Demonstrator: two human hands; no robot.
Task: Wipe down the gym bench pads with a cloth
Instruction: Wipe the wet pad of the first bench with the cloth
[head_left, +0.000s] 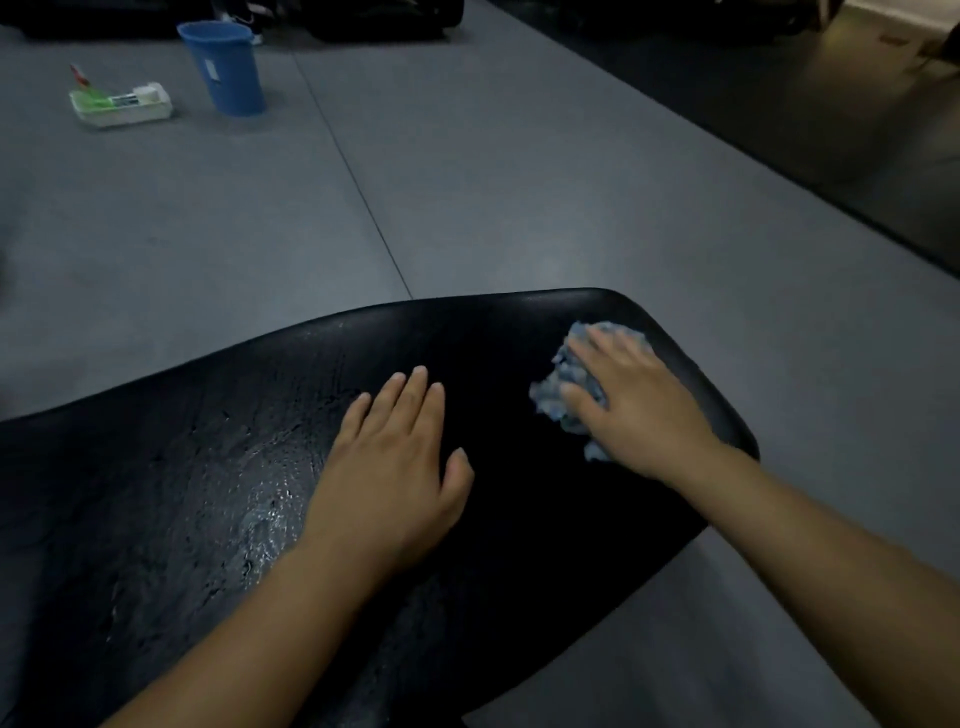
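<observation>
A black gym bench pad (208, 441) fills the lower half of the head view, its surface shiny and wet on the left. A crumpled light-blue cloth (563, 384) lies near the pad's far right corner. My right hand (634, 400) presses flat on the cloth, fingers straight and spread, covering most of it. My left hand (395, 467) rests flat on the bare pad to the left of the cloth, fingers straight and holding nothing.
A blue bucket (226, 67) stands on the grey floor mat at the far left. Beside it sits a white tray (122, 111) with a green bottle lying in it. Dark equipment lines the back. A darker floor strip runs along the right.
</observation>
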